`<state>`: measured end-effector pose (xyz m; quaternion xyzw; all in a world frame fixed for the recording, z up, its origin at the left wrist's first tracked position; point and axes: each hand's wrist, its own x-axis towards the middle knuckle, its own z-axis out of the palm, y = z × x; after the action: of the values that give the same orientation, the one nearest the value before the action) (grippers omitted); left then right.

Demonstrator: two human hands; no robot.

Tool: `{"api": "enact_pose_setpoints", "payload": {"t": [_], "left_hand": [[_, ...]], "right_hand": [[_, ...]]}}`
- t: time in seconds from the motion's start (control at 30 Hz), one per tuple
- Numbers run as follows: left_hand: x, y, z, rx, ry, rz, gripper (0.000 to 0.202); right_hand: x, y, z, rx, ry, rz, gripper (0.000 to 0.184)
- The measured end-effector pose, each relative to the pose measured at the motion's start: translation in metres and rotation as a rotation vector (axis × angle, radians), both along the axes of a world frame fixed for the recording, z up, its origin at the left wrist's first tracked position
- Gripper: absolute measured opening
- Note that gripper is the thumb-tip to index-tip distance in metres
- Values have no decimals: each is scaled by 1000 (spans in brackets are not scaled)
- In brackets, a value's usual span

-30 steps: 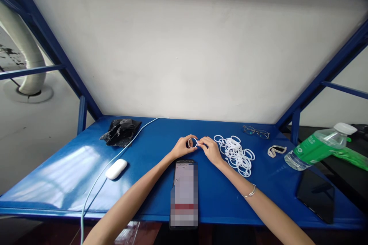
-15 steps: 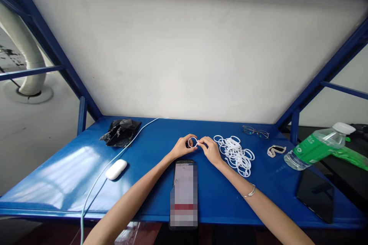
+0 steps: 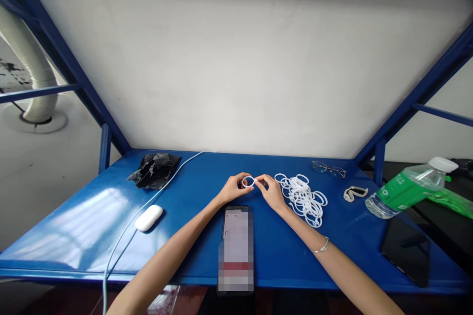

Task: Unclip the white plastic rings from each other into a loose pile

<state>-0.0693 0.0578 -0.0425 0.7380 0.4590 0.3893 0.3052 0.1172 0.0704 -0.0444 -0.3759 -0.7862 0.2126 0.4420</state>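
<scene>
Both my hands meet over the middle of the blue table (image 3: 74, 226). My left hand (image 3: 233, 188) and my right hand (image 3: 271, 191) pinch one small white ring (image 3: 249, 181) between their fingertips, just above the tabletop. A heap of several more white rings (image 3: 303, 198) lies right beside my right hand. A phone (image 3: 236, 246) with a lit screen lies flat between my forearms, near the front edge.
At the left are a crumpled black bag (image 3: 154, 169), a white cable (image 3: 125, 229) and a white earbud case (image 3: 148, 217). Glasses (image 3: 328, 169), a white buckle-like part (image 3: 355, 193), a tilted green-labelled bottle (image 3: 408, 187) and a dark tablet (image 3: 405, 251) are at the right.
The ring between my fingertips has turned slightly and sits a little higher. Both hands stay in the same place.
</scene>
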Motion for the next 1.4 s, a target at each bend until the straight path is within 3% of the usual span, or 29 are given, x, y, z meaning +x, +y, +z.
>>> {"api": "enact_pose_setpoints", "payload": {"t": [0.17, 0.53, 0.77, 0.87, 1.23, 1.4], "left_hand": [[1, -4, 8, -46, 0, -9, 40], [3, 1, 3, -27, 1, -35, 66], [2, 3, -1, -48, -19, 2, 65], [2, 4, -2, -58, -22, 8, 65], [2, 2, 1, -61, -13, -2, 65], [2, -1, 5, -42, -8, -23, 48]], "right_hand": [[-2, -3, 5, -50, 68, 48, 20], [-3, -3, 4, -135, 63, 95, 28], [-4, -1, -1, -139, 74, 100, 19], [-4, 0, -3, -129, 91, 95, 25], [-4, -1, 1, -70, 80, 80, 14], [-3, -1, 0, -42, 66, 48, 16]]}}
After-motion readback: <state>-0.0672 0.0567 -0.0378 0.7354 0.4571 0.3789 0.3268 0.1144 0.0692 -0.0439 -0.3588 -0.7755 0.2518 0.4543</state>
